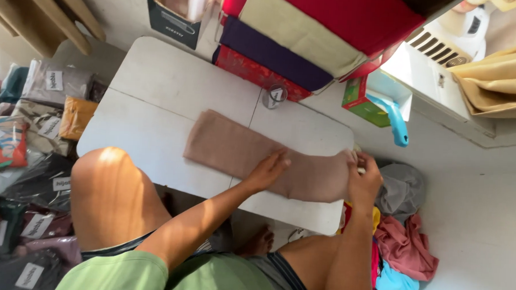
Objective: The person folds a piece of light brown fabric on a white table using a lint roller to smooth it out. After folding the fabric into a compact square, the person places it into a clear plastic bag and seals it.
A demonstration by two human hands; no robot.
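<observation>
Across the tabletop's middle toward its right edge lies my folded tan cloth, soft, light and limp I judge, left hand pressing flat and open, right hand pinching its right end, the best hold.

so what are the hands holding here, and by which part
The right hand pinches the right end of the folded tan cloth on the white table. The left hand only presses flat on its middle.
</observation>
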